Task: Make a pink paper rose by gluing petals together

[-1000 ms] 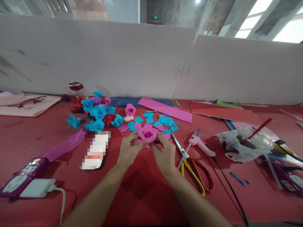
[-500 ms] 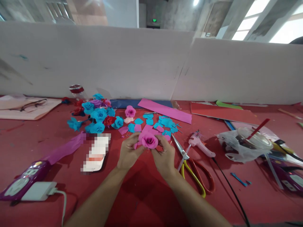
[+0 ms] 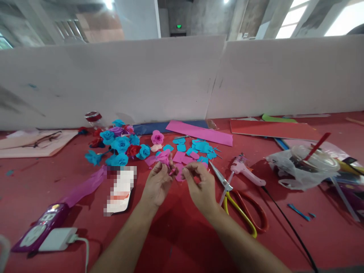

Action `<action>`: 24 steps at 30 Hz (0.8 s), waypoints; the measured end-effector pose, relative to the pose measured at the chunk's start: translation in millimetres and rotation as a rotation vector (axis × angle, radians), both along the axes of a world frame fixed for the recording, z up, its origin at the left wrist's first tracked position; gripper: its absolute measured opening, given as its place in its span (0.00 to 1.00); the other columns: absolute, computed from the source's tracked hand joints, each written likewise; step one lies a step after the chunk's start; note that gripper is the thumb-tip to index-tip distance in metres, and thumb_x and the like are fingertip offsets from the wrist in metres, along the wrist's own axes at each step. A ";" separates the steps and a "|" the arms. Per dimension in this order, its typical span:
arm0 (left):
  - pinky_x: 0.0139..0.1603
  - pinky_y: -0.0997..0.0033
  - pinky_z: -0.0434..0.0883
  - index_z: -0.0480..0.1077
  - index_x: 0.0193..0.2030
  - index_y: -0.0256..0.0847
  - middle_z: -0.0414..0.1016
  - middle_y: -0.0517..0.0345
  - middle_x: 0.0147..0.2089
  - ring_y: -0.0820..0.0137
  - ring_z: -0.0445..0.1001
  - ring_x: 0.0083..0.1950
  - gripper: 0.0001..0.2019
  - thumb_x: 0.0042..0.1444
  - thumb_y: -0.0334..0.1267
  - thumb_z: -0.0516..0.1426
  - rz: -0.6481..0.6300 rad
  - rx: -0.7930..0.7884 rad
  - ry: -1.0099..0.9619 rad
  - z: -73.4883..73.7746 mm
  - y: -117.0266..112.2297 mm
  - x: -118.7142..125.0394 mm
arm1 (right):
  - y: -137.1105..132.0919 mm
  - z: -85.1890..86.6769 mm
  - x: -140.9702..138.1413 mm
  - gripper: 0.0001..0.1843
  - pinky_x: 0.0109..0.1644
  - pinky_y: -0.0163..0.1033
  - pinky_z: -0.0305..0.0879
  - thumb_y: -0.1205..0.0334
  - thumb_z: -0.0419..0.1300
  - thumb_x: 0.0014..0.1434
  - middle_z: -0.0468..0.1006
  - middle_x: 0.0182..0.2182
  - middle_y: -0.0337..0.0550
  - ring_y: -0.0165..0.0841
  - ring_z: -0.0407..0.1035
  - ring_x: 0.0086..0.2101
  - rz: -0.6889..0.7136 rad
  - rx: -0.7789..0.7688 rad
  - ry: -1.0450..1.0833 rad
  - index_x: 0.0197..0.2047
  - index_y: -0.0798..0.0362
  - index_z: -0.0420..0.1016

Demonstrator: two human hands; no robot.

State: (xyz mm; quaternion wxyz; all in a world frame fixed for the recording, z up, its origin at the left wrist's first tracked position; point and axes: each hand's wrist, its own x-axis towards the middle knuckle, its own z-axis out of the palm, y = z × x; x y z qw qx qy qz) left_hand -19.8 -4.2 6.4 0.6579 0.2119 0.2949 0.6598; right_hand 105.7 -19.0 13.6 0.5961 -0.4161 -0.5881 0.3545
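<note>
A pink paper rose (image 3: pixel 163 156) is gripped in the fingers of my left hand (image 3: pixel 156 184), tipped to the left so that its side faces me. My right hand (image 3: pixel 201 186) is just to the right, thumb and fingertips drawn together in a pinch. What lies in that pinch, if anything, is too small to make out. Below and between the fingertips shows a pink paper petal (image 3: pixel 179 175). Beyond the hands lie cut pink pieces (image 3: pixel 179 156) and blue petals (image 3: pixel 200 145), with a second pink rose (image 3: pixel 157 137) behind them.
To the right lie scissors (image 3: pixel 224 180) and a pink glue gun (image 3: pixel 246 172) with a black cord. Blue, red and purple paper flowers (image 3: pixel 121 144) are bunched at the left, above a phone (image 3: pixel 121 193). A purple power strip (image 3: pixel 42 227) and a bagged cup (image 3: pixel 315 159) flank these.
My left hand has tilted the rose away to the left. My right hand has left the rose and now pinches beside it. The view has shifted slightly.
</note>
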 end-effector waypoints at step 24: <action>0.34 0.74 0.70 0.72 0.26 0.42 0.74 0.66 0.26 0.77 0.72 0.28 0.11 0.36 0.36 0.69 -0.014 -0.076 -0.002 -11.8 -0.3 10.0 | 4.2 3.6 1.3 0.09 0.41 0.39 0.68 0.63 0.57 0.56 0.75 0.37 0.42 0.33 0.69 0.36 0.224 -0.175 0.143 0.40 0.49 0.74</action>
